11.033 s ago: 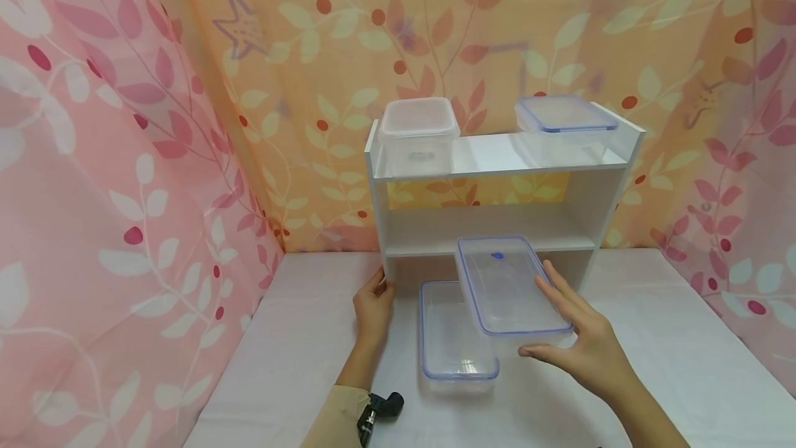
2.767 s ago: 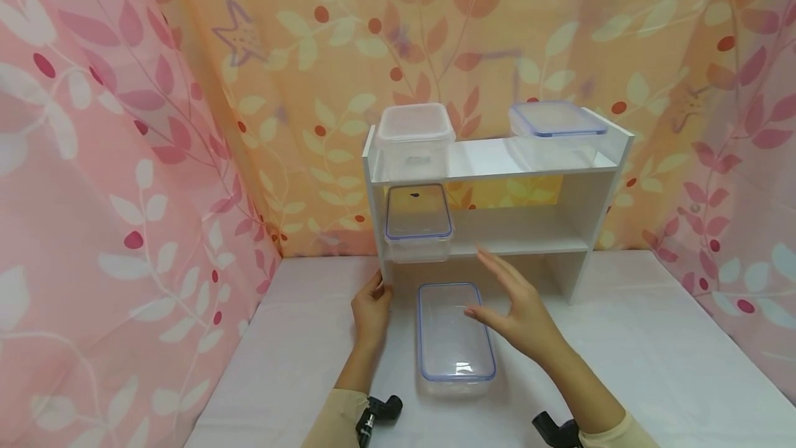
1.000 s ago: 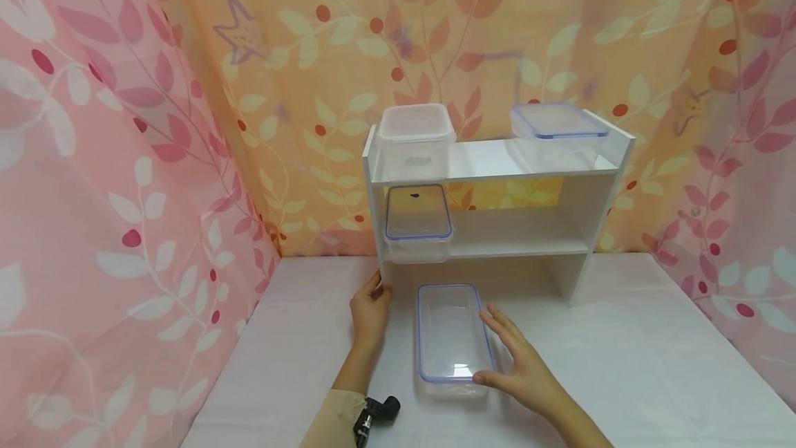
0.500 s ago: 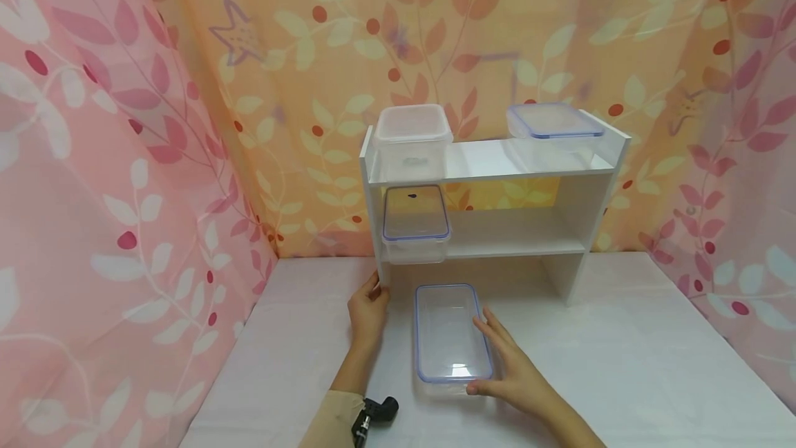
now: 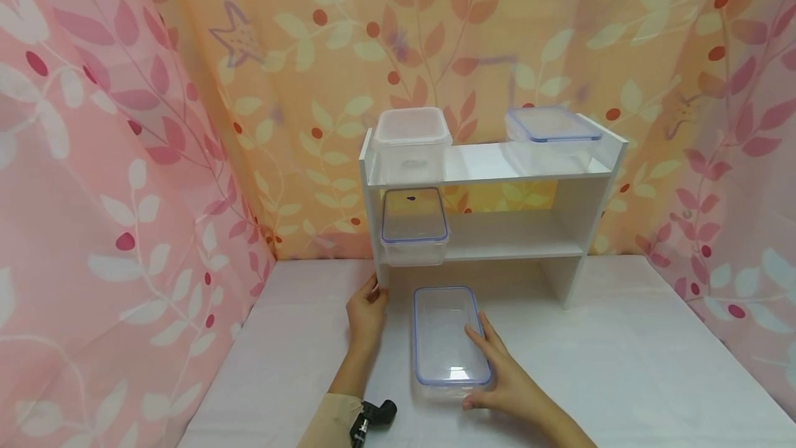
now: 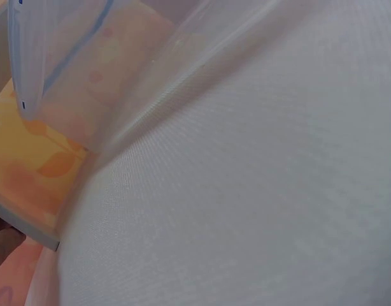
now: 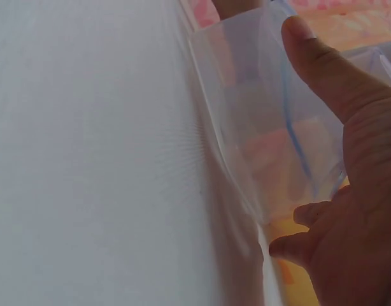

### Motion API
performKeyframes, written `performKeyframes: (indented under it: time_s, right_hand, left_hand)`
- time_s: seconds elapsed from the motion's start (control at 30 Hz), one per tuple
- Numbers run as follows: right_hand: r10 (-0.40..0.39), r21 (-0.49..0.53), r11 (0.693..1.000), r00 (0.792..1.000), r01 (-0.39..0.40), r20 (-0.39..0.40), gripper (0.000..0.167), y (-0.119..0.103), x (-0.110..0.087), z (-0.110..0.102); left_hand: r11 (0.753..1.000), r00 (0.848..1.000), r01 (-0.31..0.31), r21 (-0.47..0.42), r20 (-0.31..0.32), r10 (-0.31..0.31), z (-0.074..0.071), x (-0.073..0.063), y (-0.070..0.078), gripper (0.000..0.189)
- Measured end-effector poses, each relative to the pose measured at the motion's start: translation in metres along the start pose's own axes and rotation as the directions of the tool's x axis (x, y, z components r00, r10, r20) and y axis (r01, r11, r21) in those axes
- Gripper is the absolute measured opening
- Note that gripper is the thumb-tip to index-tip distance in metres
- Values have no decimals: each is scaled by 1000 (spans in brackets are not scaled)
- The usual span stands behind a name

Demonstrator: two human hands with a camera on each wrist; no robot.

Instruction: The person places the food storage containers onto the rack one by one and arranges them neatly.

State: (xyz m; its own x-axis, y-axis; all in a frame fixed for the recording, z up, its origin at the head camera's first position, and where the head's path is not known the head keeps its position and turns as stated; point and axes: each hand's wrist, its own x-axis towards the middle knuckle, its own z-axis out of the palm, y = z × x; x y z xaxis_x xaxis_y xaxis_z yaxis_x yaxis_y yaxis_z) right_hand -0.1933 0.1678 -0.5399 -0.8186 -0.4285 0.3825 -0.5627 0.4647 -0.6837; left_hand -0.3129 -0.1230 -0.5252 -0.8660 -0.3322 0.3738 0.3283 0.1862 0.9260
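A clear food container with a blue-rimmed lid (image 5: 446,337) lies lengthwise on the white table in front of a small white shelf unit (image 5: 516,235). My right hand (image 5: 506,377) is at its near right corner, fingertips at the lid's right edge and thumb by the near end. In the right wrist view the thumb (image 7: 329,73) stretches along the container's end (image 7: 243,127), the fingers spread apart from it. My left hand (image 5: 365,316) pinches the foot of the shelf's left side panel; the left wrist view catches only its fingers (image 6: 3,241) at the panel edge.
On the middle shelf's left, a blue-rimmed container (image 5: 414,227) juts past the front edge. Above it stands a taller white-lidded container (image 5: 410,147); another blue-rimmed one (image 5: 553,140) sits at the top right. Patterned curtains (image 5: 298,102) hang behind and at both sides.
The container my right hand held earlier now stands on the middle shelf's left. Since then that hand has come down to the container on the table and closed in on its corner. Left hand stays put.
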Motion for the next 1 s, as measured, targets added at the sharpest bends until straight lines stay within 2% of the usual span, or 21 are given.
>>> performKeyframes:
  time_s: [0.33,0.57,0.73,1.0]
  right_hand:
    - [-13,2,1000,1000,13,8,127,3,0,5]
    - [22,23,999,1000,-22,-5,126,3,0,7]
    - [26,16,1000,999,-25,-24,125,4,1,9]
    - [-12,-29,1000,998,11,-61,124,9,2,12]
  left_hand:
    - [1000,1000,-4,24,-6,4,1,-1,0,44]
    - [1000,1000,-23,13,-11,23,1,0,-3,43]
    - [1000,1000,-5,0,-7,5,1,-1,-1,43]
    - [999,1000,24,28,-2,-24,1,-1,-1,44]
